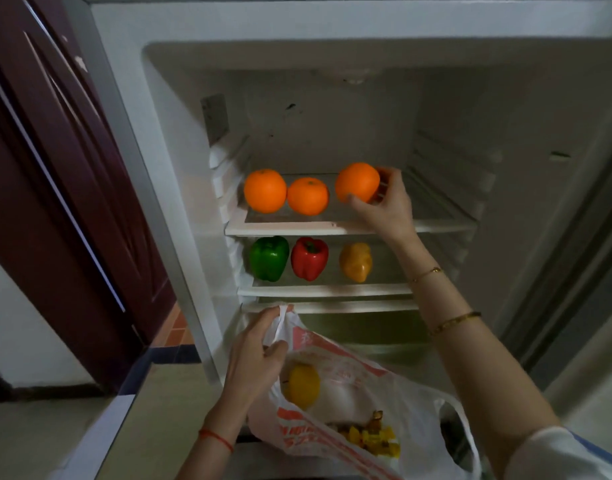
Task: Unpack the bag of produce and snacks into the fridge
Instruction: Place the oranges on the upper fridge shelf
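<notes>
The fridge stands open in front of me. My right hand (389, 206) grips an orange (357, 182) just above the top shelf (297, 227), to the right of two oranges (265, 190) (308, 196) resting there. On the shelf below sit a green pepper (269, 258), a red pepper (309, 258) and a yellow pepper (356, 261). My left hand (254, 355) holds up the handle of a white and orange plastic bag (349, 375) below the shelves. A yellow fruit (301, 385) and yellow wrapped snacks (373, 439) show inside the bag.
The fridge's left wall (180, 188) and right wall with shelf rails (470, 188) bound the compartment. A dark red wooden door (55, 188) stands to the left. The right half of the top shelf (436, 216) is bare.
</notes>
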Available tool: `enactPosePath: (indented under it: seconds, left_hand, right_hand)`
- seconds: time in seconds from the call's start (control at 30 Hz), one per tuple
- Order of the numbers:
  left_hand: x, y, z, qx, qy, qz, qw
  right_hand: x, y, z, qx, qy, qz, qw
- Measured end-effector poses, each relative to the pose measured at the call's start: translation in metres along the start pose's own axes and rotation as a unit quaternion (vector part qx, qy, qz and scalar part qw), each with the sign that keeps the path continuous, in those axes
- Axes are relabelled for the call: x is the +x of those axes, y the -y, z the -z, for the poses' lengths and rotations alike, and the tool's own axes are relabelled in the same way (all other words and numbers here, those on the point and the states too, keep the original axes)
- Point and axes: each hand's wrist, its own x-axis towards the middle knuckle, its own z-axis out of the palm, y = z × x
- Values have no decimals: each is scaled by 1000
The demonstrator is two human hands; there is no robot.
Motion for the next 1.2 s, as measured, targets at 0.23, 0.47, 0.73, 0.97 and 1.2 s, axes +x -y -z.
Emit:
enactPosePath:
  seconds: [0.23, 0.47, 0.73, 0.97, 1.2]
  left_hand:
    - [3, 3, -1, 7, -4, 4, 1000]
    - [2, 1, -3, 5, -2, -1, 1000]
    - [-3, -3, -5, -15, 11, 9, 1000]
    - [-8, -8, -2, -35, 12, 2, 999]
    - [-12, -4, -1, -31, 1, -4, 1000]
  right_hand:
    - [10, -7, -6, -54, 37, -15, 998]
    - [12, -7, 0, -133, 59, -26, 989]
    - [8, -8, 1, -61, 30, -8, 998]
    - [7, -6, -1, -98, 27, -3, 995]
    - [7, -10, -4, -109, 49, 61, 991]
